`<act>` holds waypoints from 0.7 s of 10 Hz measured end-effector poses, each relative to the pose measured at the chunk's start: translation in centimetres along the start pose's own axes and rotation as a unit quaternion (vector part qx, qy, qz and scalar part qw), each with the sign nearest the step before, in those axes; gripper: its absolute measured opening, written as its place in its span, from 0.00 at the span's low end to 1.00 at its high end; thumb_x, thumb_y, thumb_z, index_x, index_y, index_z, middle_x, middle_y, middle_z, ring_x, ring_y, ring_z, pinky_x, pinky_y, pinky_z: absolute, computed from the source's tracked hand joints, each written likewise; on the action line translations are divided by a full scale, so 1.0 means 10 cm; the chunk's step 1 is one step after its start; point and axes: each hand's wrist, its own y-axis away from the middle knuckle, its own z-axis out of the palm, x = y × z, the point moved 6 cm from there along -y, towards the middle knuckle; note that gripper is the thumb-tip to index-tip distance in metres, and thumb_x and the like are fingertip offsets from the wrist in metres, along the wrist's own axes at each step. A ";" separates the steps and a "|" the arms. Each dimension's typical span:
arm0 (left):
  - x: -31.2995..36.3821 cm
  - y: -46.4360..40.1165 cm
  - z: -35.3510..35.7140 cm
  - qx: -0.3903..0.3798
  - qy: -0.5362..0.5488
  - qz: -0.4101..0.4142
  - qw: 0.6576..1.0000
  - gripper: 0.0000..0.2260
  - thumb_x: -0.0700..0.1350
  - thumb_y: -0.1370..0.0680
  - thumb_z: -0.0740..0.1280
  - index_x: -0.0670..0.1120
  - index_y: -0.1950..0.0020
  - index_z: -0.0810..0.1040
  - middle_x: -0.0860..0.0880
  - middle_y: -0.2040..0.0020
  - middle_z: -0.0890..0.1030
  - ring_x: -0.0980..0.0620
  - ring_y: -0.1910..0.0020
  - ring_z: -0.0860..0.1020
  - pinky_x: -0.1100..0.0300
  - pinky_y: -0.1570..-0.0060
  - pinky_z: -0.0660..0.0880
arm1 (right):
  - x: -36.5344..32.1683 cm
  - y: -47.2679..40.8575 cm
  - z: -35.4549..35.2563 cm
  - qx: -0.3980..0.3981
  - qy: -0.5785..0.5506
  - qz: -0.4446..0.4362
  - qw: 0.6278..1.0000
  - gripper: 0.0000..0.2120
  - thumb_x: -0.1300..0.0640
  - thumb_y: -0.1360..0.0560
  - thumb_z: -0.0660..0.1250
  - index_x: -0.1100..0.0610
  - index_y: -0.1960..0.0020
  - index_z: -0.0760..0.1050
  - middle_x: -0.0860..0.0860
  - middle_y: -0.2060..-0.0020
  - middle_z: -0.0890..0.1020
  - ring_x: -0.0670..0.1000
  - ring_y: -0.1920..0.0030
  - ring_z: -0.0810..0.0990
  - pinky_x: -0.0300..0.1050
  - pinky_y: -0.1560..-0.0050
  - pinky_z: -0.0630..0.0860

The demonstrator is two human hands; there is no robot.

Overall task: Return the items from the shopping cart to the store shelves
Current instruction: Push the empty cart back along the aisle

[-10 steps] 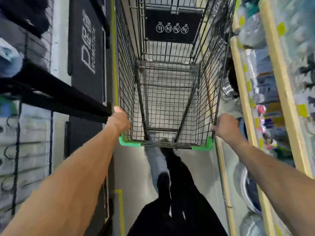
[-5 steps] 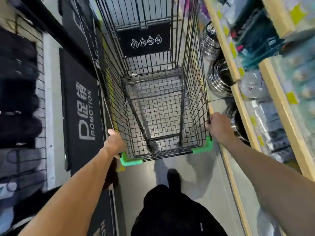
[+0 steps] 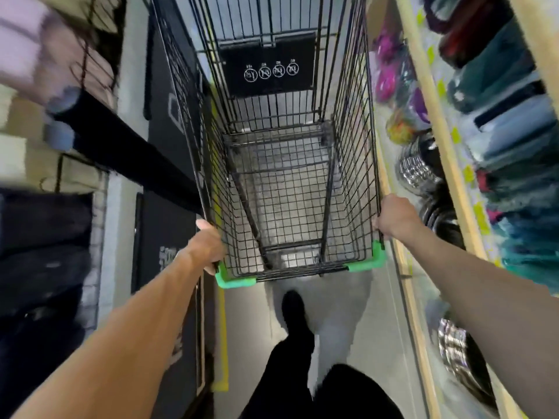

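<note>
A black wire shopping cart (image 3: 357, 164) with green corner guards stands in the aisle straight ahead of me. Its basket holds no items that I can see; only the grey floor shows through the mesh. My left hand (image 3: 208, 246) grips the cart's near left corner. My right hand (image 3: 393, 217) grips the near right corner, just above the green guard. A black panel with white warning icons (image 3: 269, 71) hangs on the cart's far end.
Wooden shelves (image 3: 447, 158) run along the right with steel bowls, colourful bags and blue packages. On the left are black promotion boards (image 3: 169, 225) and a wire rack with folded textiles. My dark-trousered leg and shoe (image 3: 293, 309) step behind the cart. A yellow floor line runs beside the left wheel side.
The cart has rolled forward along the aisle with both hands still holding its near corners. Different shelf goods have come into view on the right, and the promotion boards slid back.
</note>
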 end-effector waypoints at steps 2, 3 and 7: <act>1.68 -0.28 -0.25 -0.020 -0.625 0.156 0.764 0.24 0.56 0.19 0.62 0.39 0.33 0.76 0.43 0.39 0.81 0.40 0.36 0.76 0.37 0.33 0.65 | -0.58 -1.26 -0.60 0.013 0.011 0.003 1.000 0.07 0.63 0.24 0.68 0.63 0.56 0.70 0.53 0.70 0.71 0.58 0.59 0.77 0.44 0.59 0.71; 2.46 -0.61 -0.42 -0.056 -0.494 0.119 0.859 0.24 0.47 0.17 0.61 0.41 0.23 0.62 0.45 0.37 0.79 0.42 0.43 0.80 0.46 0.44 0.78 | -0.86 -1.93 -0.96 -0.013 -0.003 0.027 1.000 0.05 0.64 0.26 0.70 0.65 0.55 0.75 0.59 0.63 0.81 0.57 0.59 0.81 0.41 0.62 0.73; 5.09 -1.86 -0.91 -0.006 -0.577 0.119 0.808 0.29 0.51 0.17 0.62 0.35 0.22 0.60 0.47 0.33 0.78 0.44 0.35 0.77 0.39 0.28 0.64 | -1.96 -4.14 -2.26 0.048 -0.063 0.038 0.996 0.03 0.69 0.25 0.65 0.63 0.53 0.74 0.58 0.61 0.79 0.58 0.59 0.81 0.48 0.64 0.78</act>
